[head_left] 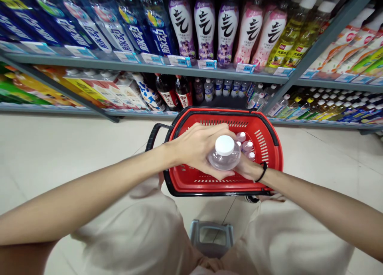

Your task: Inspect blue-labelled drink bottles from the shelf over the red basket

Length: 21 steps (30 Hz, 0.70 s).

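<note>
A clear plastic bottle [224, 157] with a white cap stands upright, seen from above, over the red shopping basket [217, 186]. My left hand [199, 145] is wrapped around the bottle's near and left sides, its thumb across the front. My right hand [247, 168], with a black band at the wrist, reaches in from the right against the bottle's lower right side. Its fingers are hidden behind the bottle, so their grip does not show. Several smaller clear bottles [247, 146] with white caps stand inside the basket, right of my hands.
Ahead is a grey shelf [155, 65] with blue-labelled bottles [131, 26], purple-and-white bottles [204, 26] and pink ones [248, 32]. Cartons [104, 87] and more drinks fill the lower level. A black basket handle [154, 135] sticks out left. A grey step stool [212, 243] is between my legs.
</note>
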{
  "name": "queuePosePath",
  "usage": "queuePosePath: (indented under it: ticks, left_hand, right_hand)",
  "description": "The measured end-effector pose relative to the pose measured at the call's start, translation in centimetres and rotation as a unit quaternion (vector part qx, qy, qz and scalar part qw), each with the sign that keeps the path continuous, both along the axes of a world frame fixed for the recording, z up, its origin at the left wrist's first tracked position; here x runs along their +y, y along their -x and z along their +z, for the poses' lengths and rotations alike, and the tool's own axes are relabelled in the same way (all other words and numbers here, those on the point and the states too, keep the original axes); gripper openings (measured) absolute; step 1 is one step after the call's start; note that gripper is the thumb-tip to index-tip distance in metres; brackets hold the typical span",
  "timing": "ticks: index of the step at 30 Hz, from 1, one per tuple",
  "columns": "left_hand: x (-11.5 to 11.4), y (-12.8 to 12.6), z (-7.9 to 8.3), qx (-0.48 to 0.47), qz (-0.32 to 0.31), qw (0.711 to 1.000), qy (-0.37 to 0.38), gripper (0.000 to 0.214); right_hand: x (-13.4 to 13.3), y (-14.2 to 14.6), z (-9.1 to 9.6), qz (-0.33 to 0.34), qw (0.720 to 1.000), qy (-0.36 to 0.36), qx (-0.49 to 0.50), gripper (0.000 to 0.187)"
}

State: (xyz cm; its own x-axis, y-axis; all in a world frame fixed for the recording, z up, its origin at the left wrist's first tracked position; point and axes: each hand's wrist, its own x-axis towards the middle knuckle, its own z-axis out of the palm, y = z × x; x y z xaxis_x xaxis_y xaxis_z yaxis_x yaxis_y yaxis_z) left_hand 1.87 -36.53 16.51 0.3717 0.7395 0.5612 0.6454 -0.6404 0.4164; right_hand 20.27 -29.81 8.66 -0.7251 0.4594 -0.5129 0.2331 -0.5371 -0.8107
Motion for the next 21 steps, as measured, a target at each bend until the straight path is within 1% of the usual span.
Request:
queuePosePath:
  ticks: [4, 10, 15, 21]
  left_hand:
    - [0.0, -0.1, 0.0, 0.0, -0.004, 1.0, -0.007, 0.064]
    - [-0.1, -0.1, 0.0, 0.0, 0.004, 1.0, 0.031, 0.064]
    - [-0.1, -0.1, 0.1, -0.006, -0.006, 1.0, 0.001, 0.064]
    - [-0.2, -0.2, 0.2, 0.003, 0.001, 1.0, 0.015, 0.062]
  right_hand:
    - [0.0, 0.0, -0.2, -0.002, 1.0, 0.006, -0.008, 0.06]
    - [0.0, 0.0, -0.2, -0.004, 1.0, 0.01, -0.009, 0.059]
    - [0.1, -0.1, -0.8, -0.01, 1.0, 0.007, -0.012, 0.056]
    - [0.1, -0.1, -1.1, -0.015, 1.0, 0.003, -0.008, 0.055]
